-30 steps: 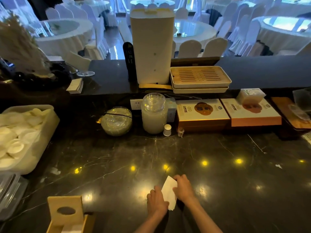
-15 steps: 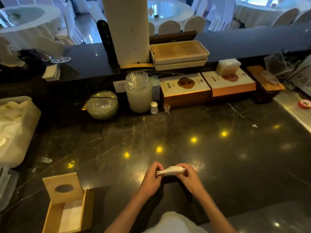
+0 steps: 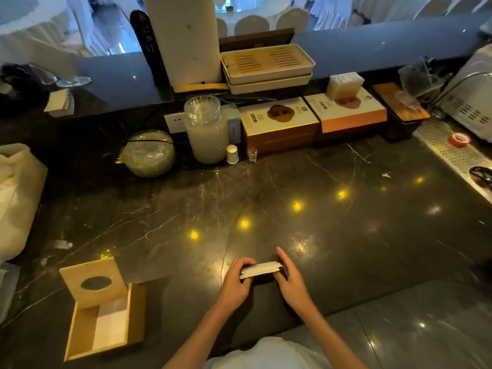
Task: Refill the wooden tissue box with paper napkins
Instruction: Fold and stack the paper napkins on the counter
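Dim indoor scene: small yellow lamp reflections dot the glossy dark countertop [image 3: 372, 249], cool blue daylight glows beyond its far edge, and the picture's edges curve and blur.

Bare countertop [image 3: 186, 262] between napkin stack [image 3: 261, 270] and tissue box [image 3: 81, 330], lid [image 3: 106, 270] up
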Action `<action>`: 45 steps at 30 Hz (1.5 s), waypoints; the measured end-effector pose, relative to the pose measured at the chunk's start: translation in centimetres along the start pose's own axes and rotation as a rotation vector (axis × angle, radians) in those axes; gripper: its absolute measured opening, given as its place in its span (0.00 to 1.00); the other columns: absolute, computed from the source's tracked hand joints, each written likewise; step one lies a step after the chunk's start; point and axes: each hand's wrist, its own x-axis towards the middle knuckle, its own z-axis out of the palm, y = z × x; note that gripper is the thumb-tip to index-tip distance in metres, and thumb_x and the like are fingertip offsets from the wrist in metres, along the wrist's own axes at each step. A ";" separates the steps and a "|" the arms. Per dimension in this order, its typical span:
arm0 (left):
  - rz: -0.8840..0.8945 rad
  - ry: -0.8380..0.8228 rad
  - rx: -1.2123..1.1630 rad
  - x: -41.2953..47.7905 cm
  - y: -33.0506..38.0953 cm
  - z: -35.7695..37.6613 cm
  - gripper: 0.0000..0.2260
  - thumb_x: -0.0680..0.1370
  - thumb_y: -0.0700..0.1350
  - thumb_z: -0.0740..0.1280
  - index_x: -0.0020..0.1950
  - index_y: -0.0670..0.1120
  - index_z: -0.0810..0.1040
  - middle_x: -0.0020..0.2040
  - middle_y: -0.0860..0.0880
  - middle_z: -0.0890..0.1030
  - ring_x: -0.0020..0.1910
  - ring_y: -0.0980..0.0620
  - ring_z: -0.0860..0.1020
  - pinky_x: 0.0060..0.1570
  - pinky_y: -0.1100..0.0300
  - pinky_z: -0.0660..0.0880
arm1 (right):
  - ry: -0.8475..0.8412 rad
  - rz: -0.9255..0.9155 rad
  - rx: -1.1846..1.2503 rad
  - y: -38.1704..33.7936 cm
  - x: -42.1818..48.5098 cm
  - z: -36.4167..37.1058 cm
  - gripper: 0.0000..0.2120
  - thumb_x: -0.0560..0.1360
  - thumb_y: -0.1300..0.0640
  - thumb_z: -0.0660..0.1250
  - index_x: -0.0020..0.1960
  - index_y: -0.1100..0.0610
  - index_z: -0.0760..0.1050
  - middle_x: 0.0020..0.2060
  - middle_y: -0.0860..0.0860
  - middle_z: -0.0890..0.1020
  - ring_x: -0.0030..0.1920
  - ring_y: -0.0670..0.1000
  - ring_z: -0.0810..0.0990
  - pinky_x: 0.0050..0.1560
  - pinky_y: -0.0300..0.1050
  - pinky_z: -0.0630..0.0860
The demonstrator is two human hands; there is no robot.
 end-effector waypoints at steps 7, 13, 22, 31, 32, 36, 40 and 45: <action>-0.045 0.023 -0.064 0.7 0.0 0.3 0.19 0.74 0.29 0.65 0.57 0.50 0.78 0.54 0.53 0.80 0.57 0.57 0.78 0.61 0.61 0.75 | -0.103 -0.019 -0.020 -1.0 0.9 1.1 0.37 0.79 0.72 0.57 0.80 0.51 0.47 0.78 0.42 0.52 0.76 0.39 0.51 0.75 0.37 0.51; -0.095 -0.014 -0.073 1.2 0.3 -0.1 0.18 0.74 0.29 0.65 0.56 0.49 0.78 0.54 0.54 0.79 0.56 0.60 0.77 0.59 0.61 0.76 | -0.141 -0.027 0.045 -0.9 1.5 1.1 0.36 0.78 0.72 0.60 0.80 0.51 0.50 0.77 0.45 0.58 0.77 0.45 0.58 0.77 0.46 0.57; -0.085 0.027 -0.055 0.9 0.5 0.1 0.12 0.78 0.34 0.65 0.50 0.51 0.78 0.48 0.54 0.80 0.51 0.57 0.79 0.53 0.63 0.77 | 0.057 -0.146 -0.045 -1.4 1.3 -0.1 0.16 0.78 0.69 0.63 0.57 0.51 0.79 0.53 0.46 0.82 0.57 0.42 0.79 0.61 0.42 0.77; -0.141 0.003 -0.080 0.7 0.3 -0.4 0.11 0.78 0.35 0.65 0.53 0.51 0.77 0.50 0.53 0.80 0.52 0.58 0.78 0.53 0.64 0.77 | 0.020 -0.149 -0.015 -1.3 1.0 0.0 0.14 0.78 0.66 0.65 0.58 0.51 0.78 0.51 0.41 0.82 0.57 0.42 0.79 0.58 0.37 0.76; -0.152 0.000 -0.074 0.7 0.4 -0.6 0.11 0.79 0.35 0.65 0.53 0.52 0.76 0.51 0.53 0.79 0.53 0.59 0.78 0.52 0.66 0.76 | 0.001 -0.146 -0.014 -1.4 1.0 0.1 0.14 0.78 0.66 0.65 0.59 0.51 0.77 0.52 0.41 0.82 0.58 0.42 0.79 0.59 0.38 0.76; -0.160 -0.041 -0.093 0.4 0.6 -0.7 0.11 0.80 0.36 0.64 0.57 0.52 0.74 0.53 0.54 0.79 0.55 0.60 0.78 0.53 0.69 0.75 | -0.085 -0.108 -0.049 -1.6 0.5 1.1 0.18 0.79 0.63 0.65 0.66 0.50 0.73 0.61 0.44 0.79 0.62 0.39 0.76 0.62 0.36 0.73; -0.224 0.026 -0.190 0.2 0.6 -1.7 0.09 0.80 0.38 0.64 0.55 0.51 0.74 0.52 0.49 0.80 0.53 0.52 0.79 0.52 0.59 0.78 | -0.017 -0.104 -0.022 -2.8 0.5 1.7 0.16 0.80 0.62 0.64 0.65 0.49 0.74 0.59 0.44 0.79 0.57 0.41 0.78 0.53 0.34 0.76; -0.418 -0.026 -0.472 -0.7 1.4 -5.3 0.07 0.81 0.38 0.64 0.58 0.44 0.74 0.55 0.44 0.81 0.52 0.50 0.82 0.44 0.54 0.84 | -0.115 0.182 0.144 -5.4 1.0 2.3 0.15 0.80 0.60 0.64 0.66 0.50 0.73 0.55 0.54 0.81 0.53 0.53 0.82 0.47 0.47 0.82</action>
